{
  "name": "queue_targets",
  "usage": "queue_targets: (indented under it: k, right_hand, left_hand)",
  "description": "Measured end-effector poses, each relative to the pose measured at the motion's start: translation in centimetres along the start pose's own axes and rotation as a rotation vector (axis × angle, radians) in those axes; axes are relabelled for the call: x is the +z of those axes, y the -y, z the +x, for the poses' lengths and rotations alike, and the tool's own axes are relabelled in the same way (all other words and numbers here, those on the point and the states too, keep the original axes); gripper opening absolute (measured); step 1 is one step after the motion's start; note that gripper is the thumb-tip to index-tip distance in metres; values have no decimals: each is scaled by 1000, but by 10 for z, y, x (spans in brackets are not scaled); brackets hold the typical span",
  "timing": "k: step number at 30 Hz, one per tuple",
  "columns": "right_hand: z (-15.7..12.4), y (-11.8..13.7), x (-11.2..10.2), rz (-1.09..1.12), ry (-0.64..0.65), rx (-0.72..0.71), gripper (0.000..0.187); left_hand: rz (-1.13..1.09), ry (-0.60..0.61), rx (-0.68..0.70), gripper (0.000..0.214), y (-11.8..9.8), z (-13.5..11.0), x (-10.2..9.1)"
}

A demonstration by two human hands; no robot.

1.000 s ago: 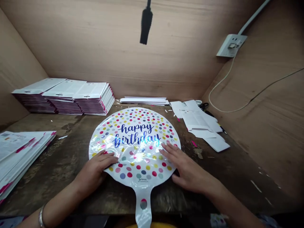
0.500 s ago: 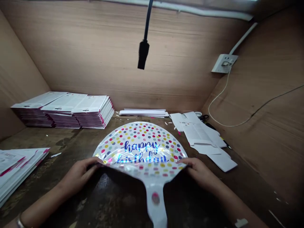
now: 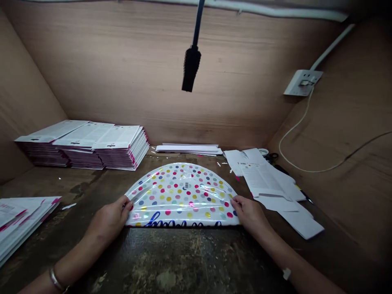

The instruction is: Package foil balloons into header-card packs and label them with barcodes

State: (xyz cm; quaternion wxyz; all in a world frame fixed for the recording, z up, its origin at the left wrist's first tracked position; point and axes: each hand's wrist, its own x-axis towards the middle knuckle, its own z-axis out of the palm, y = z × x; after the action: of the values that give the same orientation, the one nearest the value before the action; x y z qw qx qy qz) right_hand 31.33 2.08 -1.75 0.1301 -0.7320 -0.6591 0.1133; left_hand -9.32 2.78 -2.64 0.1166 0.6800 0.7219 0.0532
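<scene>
Head view: folded balloon (image 3: 182, 195) between hands, left hand (image 3: 110, 218), right hand (image 3: 249, 212) gripping ends.

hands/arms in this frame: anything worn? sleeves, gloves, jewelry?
Both forearms bare, no sleeves and no gloves. The left hand has a thin silver bangle at the wrist. The right hand has no jewelry; a small white patch, like a sticker or tape scrap, sits on its forearm. No rings visible.

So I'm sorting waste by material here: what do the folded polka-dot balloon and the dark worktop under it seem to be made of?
The folded polka-dot balloon looks like thin glossy foil or plastic film: it throws bright glare, wrinkles finely and holds a flat crease. The dark worktop seems to be worn wood or board, matt and blotchy with pale scuffed patches. Both hands, left hand and right hand, press the balloon's corners.
</scene>
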Motion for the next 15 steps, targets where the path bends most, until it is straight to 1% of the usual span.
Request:
queue_targets:
  k: [4,8,9,10,11,12,13,14,15]
  right_hand:
    - [4,5,1,-109,9,11,28]
    - [5,12,5,-215,42,34,24]
    - [5,14,7,-237,51,37,23]
    - [4,15,8,-257,58,39,23]
    - [4,15,10,-276,64,41,23]
    - [4,16,11,-295,68,43,24]
    - [4,16,11,-312,72,45,25]
    - [4,16,11,-329,77,46,26]
    - [4,16,10,-344,82,46,27]
  left_hand:
    - [112,29,-19,35,1,-2,1]
    - [146,65,-32,39,9,2,-4]
    - [161,56,-44,40,8,3,-6]
    - [187,16,-40,39,4,3,-7]
    - [214,-60,-14,38,-3,2,-7]
    - [234,-156,47,38,-13,-1,-6]
    - [237,-238,157,40,-26,-5,-2]
    - [217,-284,301,43,-41,-11,3]
    - [174,-261,464,46,-56,-18,10]
